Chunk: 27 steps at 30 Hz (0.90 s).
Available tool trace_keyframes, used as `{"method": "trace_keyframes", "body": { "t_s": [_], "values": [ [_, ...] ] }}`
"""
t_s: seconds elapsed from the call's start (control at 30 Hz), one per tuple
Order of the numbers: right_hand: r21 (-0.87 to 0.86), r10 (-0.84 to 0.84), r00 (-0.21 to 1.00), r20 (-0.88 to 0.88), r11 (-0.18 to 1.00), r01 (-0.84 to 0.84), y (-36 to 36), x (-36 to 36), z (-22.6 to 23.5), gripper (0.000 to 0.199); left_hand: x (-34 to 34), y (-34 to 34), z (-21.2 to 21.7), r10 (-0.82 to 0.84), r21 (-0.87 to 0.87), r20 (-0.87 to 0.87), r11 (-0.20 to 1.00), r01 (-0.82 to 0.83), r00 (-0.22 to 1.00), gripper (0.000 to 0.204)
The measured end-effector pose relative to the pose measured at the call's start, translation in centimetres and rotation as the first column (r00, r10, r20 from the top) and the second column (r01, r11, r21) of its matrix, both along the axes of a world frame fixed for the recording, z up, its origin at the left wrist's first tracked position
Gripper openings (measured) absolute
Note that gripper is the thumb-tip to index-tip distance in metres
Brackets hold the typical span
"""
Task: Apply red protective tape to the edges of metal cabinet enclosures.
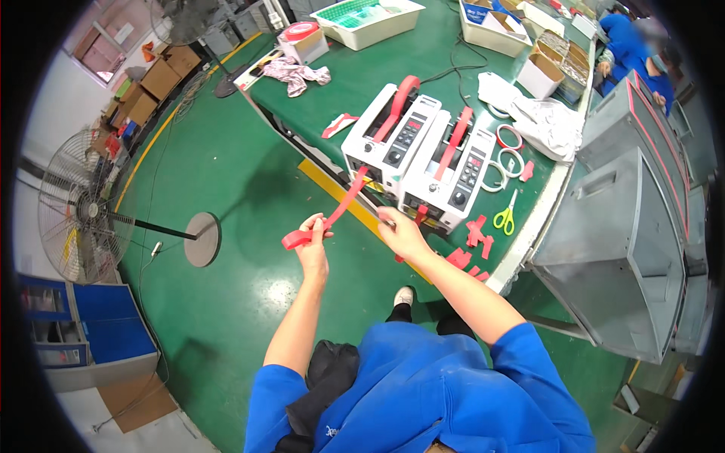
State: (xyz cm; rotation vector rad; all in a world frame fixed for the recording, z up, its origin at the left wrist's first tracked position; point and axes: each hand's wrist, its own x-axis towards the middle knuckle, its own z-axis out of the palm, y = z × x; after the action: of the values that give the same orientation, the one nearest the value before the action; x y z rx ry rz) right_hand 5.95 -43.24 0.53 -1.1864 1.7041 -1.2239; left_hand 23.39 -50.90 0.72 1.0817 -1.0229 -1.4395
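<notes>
Two white tape dispensers with dark control panels stand side by side near the bench edge, the left dispenser [417,136] and the right dispenser [470,170]. Each carries a red tape roll. From the left one's front, a long strip of red tape [347,198] runs down to my left hand [313,249], which pinches it; the strip's free end curls left of the fingers. My right hand [404,235] is closed just in front of the right dispenser, beside its short red tape end [421,214]. Whatever its fingers hold is hidden. Some red shows below that hand.
Right of the dispensers lie yellow-green scissors [504,220], cut red tape pieces [476,230], tape rings [510,160] and a white cloth [547,124]. Bins [362,34] stand at the back. Grey metal housings [612,249] flank the bench; a floor fan [91,210] stands left. Co-workers [638,57] sit far right.
</notes>
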Motion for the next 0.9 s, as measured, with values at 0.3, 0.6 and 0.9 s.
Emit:
{"method": "trace_keyframes", "body": {
  "t_s": [0.3,0.6,0.9],
  "values": [
    [-0.016,-0.165,0.980,-0.108,0.986,0.164,-7.3,2.2,-1.7,0.036,0.0,1.0,4.2,-0.040,0.037,-0.034,0.998,0.041,0.999,0.022],
    [0.050,0.038,0.984,0.171,0.998,-0.047,-2.8,4.2,-3.3,0.020,-0.6,1.5,3.5,-0.118,-0.085,-0.017,0.990,0.116,0.993,0.057],
    [-0.027,0.026,0.999,0.025,0.999,-0.025,3.3,7.5,-0.2,0.014,-1.2,4.5,0.7,-0.190,0.330,-0.047,0.924,0.195,0.981,0.044]
  ]
}}
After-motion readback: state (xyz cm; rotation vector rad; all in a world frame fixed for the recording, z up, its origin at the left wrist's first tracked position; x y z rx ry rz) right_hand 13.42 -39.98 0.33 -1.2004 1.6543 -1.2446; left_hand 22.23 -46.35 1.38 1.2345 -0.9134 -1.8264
